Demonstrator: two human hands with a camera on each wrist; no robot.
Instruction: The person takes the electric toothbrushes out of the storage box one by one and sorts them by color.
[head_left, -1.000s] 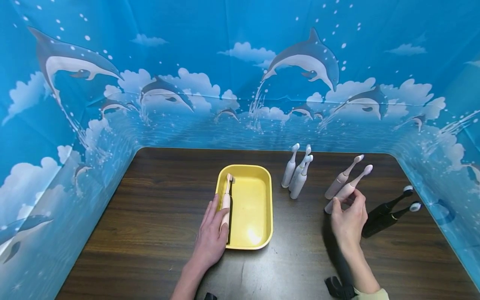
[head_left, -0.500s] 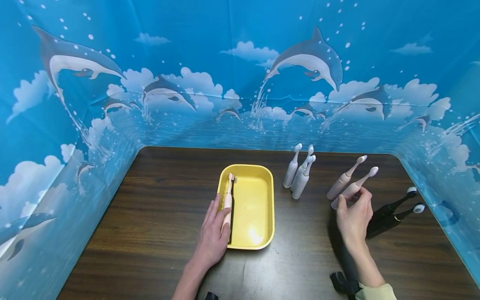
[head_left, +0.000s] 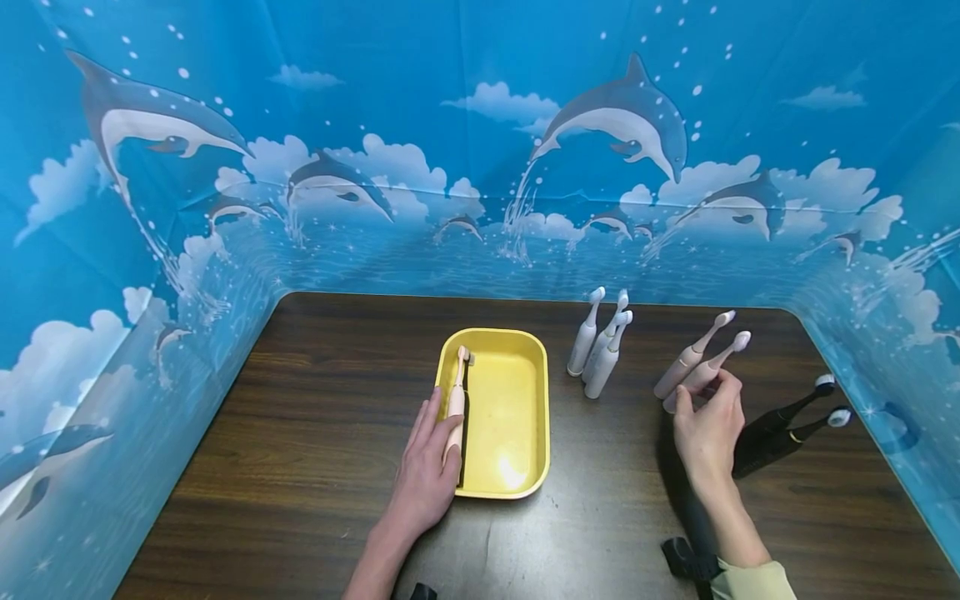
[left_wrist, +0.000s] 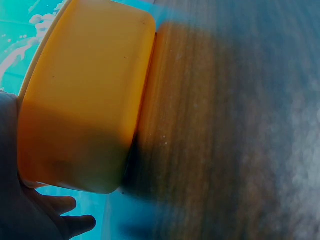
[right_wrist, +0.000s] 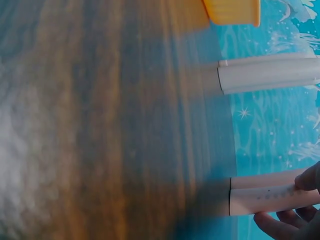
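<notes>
My left hand (head_left: 426, 475) holds the left side of a yellow tray (head_left: 545, 400), some fingers along the outside and others over the rim. In the left wrist view two fingertips (left_wrist: 80, 224) show past the tray's end wall. Inside, a pale pink electric toothbrush (head_left: 456, 400) lies along the left wall, with a dark one beside it, mostly hidden. My right hand (head_left: 708, 425) pinches the handle of a standing pink electric toothbrush (head_left: 705, 375) between thumb and fingers. Its base sits close to the tabletop in the right wrist view. A second pink toothbrush (head_left: 678, 367) stands directly behind.
Several white electric toothbrushes (head_left: 602, 367) stand upright between the tray and the pink pair. Two black toothbrushes (head_left: 776, 442) stand to the right of my right hand. A blue dolphin-print sheet (head_left: 375, 250) walls in the back and sides of the dark wooden table (head_left: 300, 400).
The view shifts slightly. My right hand keeps its pinch on the pink toothbrush, which has tilted and moved a little closer to the one behind it. My left hand stays on the tray.
</notes>
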